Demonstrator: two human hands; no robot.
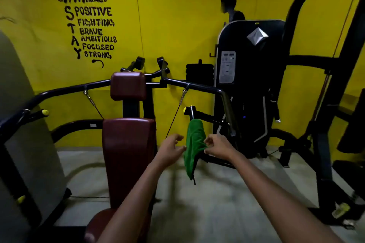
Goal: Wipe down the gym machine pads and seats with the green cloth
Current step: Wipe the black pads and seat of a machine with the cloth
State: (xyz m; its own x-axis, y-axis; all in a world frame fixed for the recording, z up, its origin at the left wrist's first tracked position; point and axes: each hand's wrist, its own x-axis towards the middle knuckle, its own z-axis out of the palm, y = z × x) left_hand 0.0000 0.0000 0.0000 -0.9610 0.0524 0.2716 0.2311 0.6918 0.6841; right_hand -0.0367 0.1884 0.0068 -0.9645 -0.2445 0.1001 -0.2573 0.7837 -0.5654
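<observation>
The green cloth (194, 144) hangs draped over the grip of the machine's right-hand handle (201, 114), its long axis running nearly straight down, so that the upper fold sits above both sets of fingers and the loose tail drops below them. It lies directly between the two hands: to the right of the left hand (170, 148) and to the left of the right hand (217, 147). The right hand's fingers (207, 142) are curled and pinching the cloth's right edge at about mid-height, so that hand has contact with the fabric. The left hand's fingers (182, 147) are spread and loosely bent, holding nothing, with the thumb tip just at the cloth's left edge; I cannot tell whether it actually touches. The two hands are about equally near, but only the right one has a grip. The dark red back pad (128, 154) stands to the left of the left hand's fingers, upright, with the smaller head pad (128, 85) above it and part of the seat (98, 225) below and nearer the person. As I judge it, the coming move turns on lifting the cloth up and off the handle, then carrying it leftward past the left hand to reach the back pad.
</observation>
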